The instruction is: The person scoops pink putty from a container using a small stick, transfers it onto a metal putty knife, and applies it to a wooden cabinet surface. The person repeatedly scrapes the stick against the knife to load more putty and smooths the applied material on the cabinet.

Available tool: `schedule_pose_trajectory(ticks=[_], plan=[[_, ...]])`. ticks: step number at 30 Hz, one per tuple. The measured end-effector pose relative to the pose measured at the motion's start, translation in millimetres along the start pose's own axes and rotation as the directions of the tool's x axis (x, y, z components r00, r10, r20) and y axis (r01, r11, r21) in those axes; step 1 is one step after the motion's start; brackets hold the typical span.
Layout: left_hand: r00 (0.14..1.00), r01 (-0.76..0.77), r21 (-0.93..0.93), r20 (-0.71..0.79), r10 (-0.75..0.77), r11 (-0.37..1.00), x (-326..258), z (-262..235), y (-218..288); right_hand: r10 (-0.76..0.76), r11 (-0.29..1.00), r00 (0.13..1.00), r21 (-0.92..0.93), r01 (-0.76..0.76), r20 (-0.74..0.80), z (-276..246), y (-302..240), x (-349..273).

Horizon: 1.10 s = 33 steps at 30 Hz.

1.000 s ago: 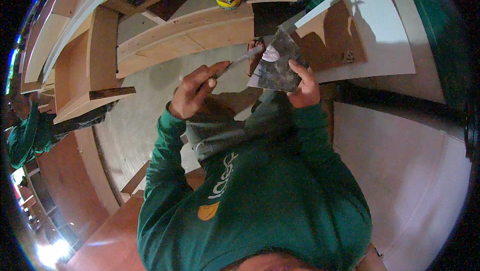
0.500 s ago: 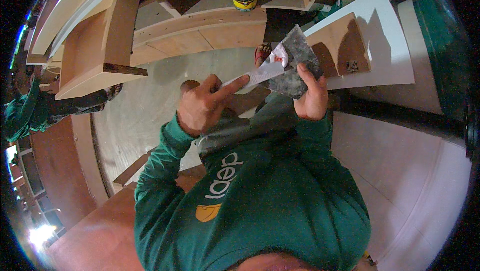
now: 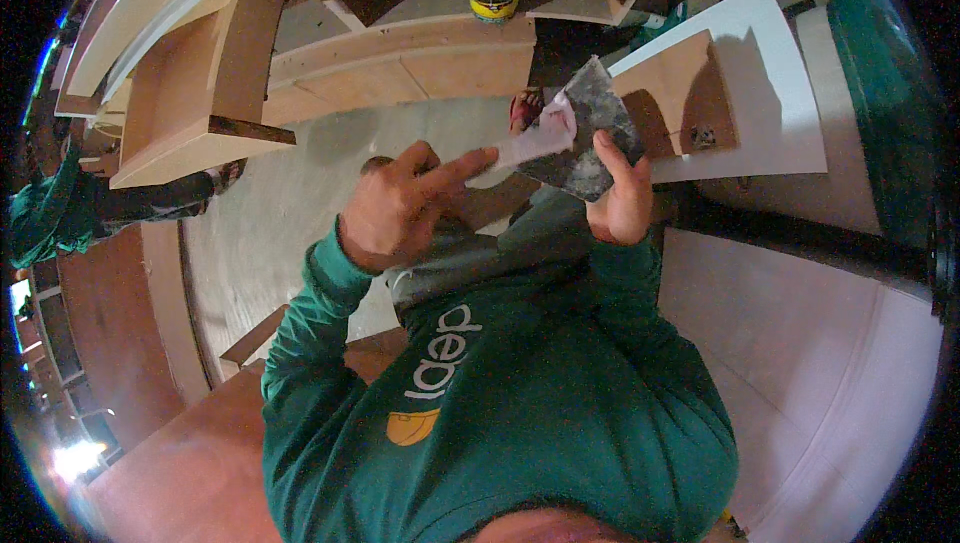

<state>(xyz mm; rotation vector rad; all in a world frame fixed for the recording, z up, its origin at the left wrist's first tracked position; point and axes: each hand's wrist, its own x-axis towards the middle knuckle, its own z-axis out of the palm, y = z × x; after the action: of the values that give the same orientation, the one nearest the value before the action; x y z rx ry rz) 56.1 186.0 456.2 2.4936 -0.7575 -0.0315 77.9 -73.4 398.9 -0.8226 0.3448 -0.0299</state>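
Presently, left hand (image 3: 395, 205) closed on pale blade (image 3: 530, 148), handle hidden, index extended; blade tip at pinkish paste (image 3: 562, 123) on dark plate (image 3: 602, 103). Right hand (image 3: 622, 198) pinches plate's near edge, thumb uppermost. Judged: plate light, stiff; paste soft, slippery; hold by bare edge.

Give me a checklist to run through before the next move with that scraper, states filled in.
1. Left hand gripping scraper: ok.
2. Right hand holding dark plate, thumb on top: ok.
3. Pale paste on plate: ok.
4. Scraper clear of plate: not ok, its tip overlaps the plate in this view.
5. Paste one even colour: cannot tell, blurred.
6. Yellow-and-black tub closed: cannot tell, top too dark.
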Motion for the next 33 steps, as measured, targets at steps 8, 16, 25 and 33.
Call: schedule_pose_trajectory(ticks=[8, 16, 25, 33], plan=[[0.999, 0.044, -0.153, 0.01, -0.043, 0.987, 8.4, -1.7, -7.8, 0.068, 0.998, 0.998, 0.002, -0.068, 0.005, -5.9, -3.7, 3.4], [0.999, 0.024, -0.178, 0.039, -0.017, 0.984, 0.8, 4.0, -10.6, 0.143, 0.987, 0.989, -0.064, -0.146, -0.047, -1.8, -10.6, 0.5], [0.999, -0.031, -0.14, -0.011, 0.03, 0.99, -0.8, 8.6, -14.8, -0.204, 0.728, 0.948, -0.61, 0.314, 0.245, -44.1, 7.6, 14.4], [0.999, 0.046, -0.264, 0.015, -0.043, 0.963, 1.0, 6.6, -14.6, 0.044, 0.974, 0.997, -0.226, -0.03, 0.06, -29.1, 2.8, 11.8]])
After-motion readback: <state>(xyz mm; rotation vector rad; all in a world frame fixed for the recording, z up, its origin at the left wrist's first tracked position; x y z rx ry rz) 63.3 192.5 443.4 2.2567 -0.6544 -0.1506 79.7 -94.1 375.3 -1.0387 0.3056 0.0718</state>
